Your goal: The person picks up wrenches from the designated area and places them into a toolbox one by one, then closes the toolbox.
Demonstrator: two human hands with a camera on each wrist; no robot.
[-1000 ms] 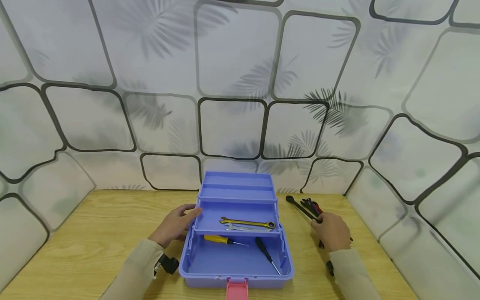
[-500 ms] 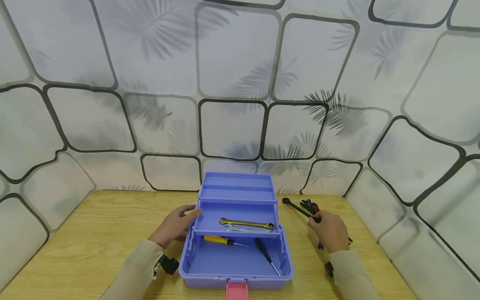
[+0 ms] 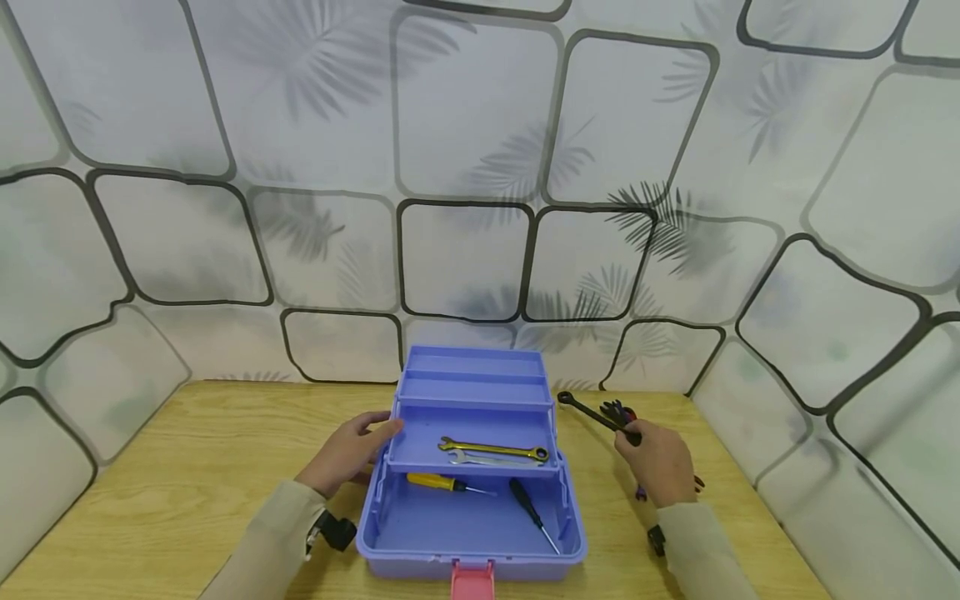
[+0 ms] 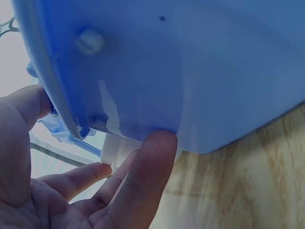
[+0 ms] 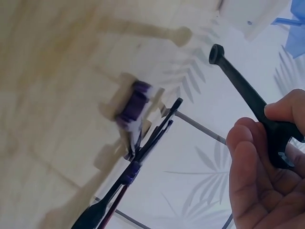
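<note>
My right hand (image 3: pixel 660 462) holds a black combination wrench (image 3: pixel 588 411) by one end, between thumb and fingers. Its ring end points toward the toolbox, and the right wrist view shows the wrench (image 5: pixel 240 88) raised off the table. At the left of the open lavender toolbox (image 3: pixel 420 557), my left hand (image 3: pixel 348 450) grips the edge, thumb over the tray's rim and fingers against the outside. A gold wrench (image 3: pixel 491 448) and a silver wrench (image 3: pixel 491 460) lie in the lower tray. In the bottom rest a yellow screwdriver (image 3: pixel 431 481) and a black screwdriver (image 3: pixel 525 497).
Several more tools (image 3: pixel 617 411), dark, purple and red, lie bunched on the wooden table (image 3: pixel 187 467) beneath my right hand, which partly covers them. A pink latch (image 3: pixel 472 581) hangs at the toolbox's front. The patterned wall (image 3: pixel 465 258) stands behind the table.
My right hand has shifted slightly left, drawing the black wrench away from the other tools toward the toolbox. The left hand stays at the toolbox edge.
</note>
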